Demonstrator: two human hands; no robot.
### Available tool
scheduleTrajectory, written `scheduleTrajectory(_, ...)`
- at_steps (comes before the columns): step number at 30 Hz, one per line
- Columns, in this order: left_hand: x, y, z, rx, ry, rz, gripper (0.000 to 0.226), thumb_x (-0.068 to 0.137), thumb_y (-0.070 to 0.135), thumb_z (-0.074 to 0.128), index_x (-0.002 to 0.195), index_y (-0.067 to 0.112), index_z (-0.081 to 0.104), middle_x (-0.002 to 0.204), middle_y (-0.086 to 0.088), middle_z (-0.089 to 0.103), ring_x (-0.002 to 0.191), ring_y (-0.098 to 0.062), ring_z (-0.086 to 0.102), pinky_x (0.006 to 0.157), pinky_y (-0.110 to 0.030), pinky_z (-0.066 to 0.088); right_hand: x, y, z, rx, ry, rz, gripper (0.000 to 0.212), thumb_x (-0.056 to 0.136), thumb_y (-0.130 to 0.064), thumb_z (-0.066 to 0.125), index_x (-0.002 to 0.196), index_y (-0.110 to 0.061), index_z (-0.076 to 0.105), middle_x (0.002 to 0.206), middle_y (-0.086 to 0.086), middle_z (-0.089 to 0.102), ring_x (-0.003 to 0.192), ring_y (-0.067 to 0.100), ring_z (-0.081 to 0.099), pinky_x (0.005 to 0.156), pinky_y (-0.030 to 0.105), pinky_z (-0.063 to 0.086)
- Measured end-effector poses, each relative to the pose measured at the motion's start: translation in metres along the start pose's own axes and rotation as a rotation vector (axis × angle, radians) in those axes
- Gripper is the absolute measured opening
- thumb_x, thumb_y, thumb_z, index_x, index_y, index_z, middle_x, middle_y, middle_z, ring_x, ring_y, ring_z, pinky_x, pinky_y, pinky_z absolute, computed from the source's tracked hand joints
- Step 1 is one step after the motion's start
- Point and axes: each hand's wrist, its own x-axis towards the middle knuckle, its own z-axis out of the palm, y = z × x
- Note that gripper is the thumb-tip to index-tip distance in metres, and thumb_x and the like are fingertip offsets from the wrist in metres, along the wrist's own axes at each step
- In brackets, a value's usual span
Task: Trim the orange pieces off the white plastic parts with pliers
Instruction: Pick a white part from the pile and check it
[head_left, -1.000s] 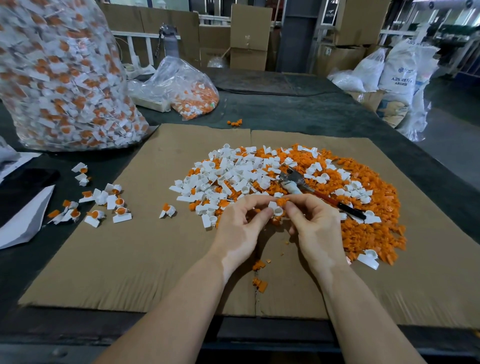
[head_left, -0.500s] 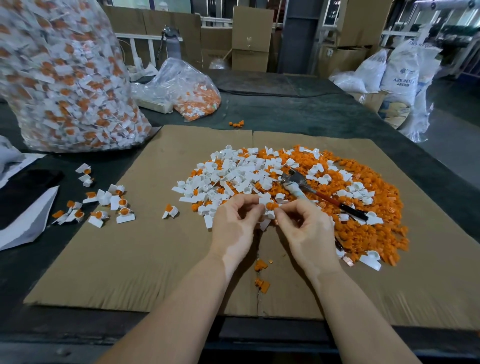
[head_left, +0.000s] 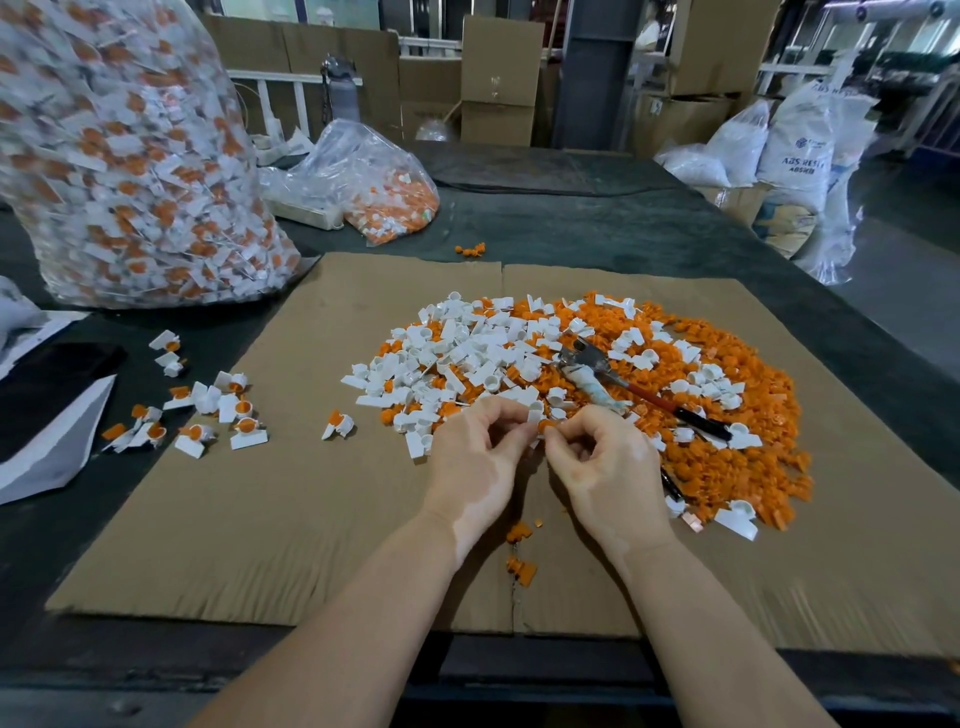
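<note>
Now both hands (head_left: 540, 457) have sunk nearer the cardboard (head_left: 260, 519).

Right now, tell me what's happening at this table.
A person is working on a small white part with an orange piece, held between the left hand and the right hand, fingers pinching it just above the cardboard sheet. The pliers lie untouched on the pile of white parts and orange offcuts beyond the hands. A few untrimmed parts wait to the left, near a large clear bag of more parts.
</note>
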Motion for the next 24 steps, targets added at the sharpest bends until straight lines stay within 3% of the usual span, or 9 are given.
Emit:
scheduleTrajectory(3,0.0010,0.0004,-0.0012,-0.166,0.024,-0.078,0.016,0.088,0.010,0.063,0.083,0.025,0.062,0.080,-0.002,0.066,0.073,-0.013,0.064,0.070,-0.023,0.052,0.0014,-0.0007,-0.0008,0.079,-0.006,0.003,0.009,0.083,-0.017,0.069,0.079,-0.009,0.068,0.070,0.000,0.062,0.067,0.013,0.057,0.060,0.025,0.047)
scheduleTrajectory(5,0.0008,0.0012,-0.0022,-0.290,0.026,-0.118,0.015,0.088,0.004,0.062,0.087,0.018,0.063,0.073,-0.002,0.065,0.064,-0.009,0.064,0.063,-0.019,0.052,0.0013,-0.0018,-0.0008,0.135,-0.005,-0.001,0.008,0.082,-0.016,0.070,0.088,-0.010,0.068,0.075,-0.001,0.062,0.070,0.011,0.056,0.062,0.019,0.047)
scheduleTrajectory(7,-0.0001,0.0021,-0.0035,-0.365,0.010,-0.113,0.015,0.089,-0.001,0.059,0.094,0.012,0.064,0.065,-0.001,0.059,0.058,-0.009,0.062,0.058,-0.017,0.051,0.0014,-0.0018,-0.0015,0.159,0.001,-0.019,0.018,0.081,-0.010,0.071,0.098,-0.013,0.066,0.079,-0.003,0.059,0.072,0.009,0.054,0.065,0.017,0.046)
scheduleTrajectory(10,0.0002,0.0011,-0.0050,-0.298,-0.025,-0.060,0.019,0.090,0.001,0.058,0.102,0.012,0.066,0.062,0.000,0.059,0.063,-0.013,0.061,0.062,-0.018,0.051,0.0022,-0.0021,-0.0026,0.131,-0.016,-0.081,0.031,0.080,-0.005,0.070,0.111,-0.012,0.066,0.082,-0.001,0.056,0.074,0.007,0.052,0.069,0.015,0.044)
scheduleTrajectory(24,-0.0006,-0.0002,-0.0058,-0.258,-0.040,-0.055,0.017,0.090,0.005,0.059,0.097,0.019,0.066,0.059,0.010,0.062,0.066,-0.010,0.064,0.065,-0.015,0.052,0.0033,-0.0033,-0.0036,0.102,-0.023,-0.145,0.025,0.081,-0.004,0.068,0.104,-0.013,0.069,0.086,-0.002,0.058,0.077,0.007,0.055,0.070,0.017,0.047)
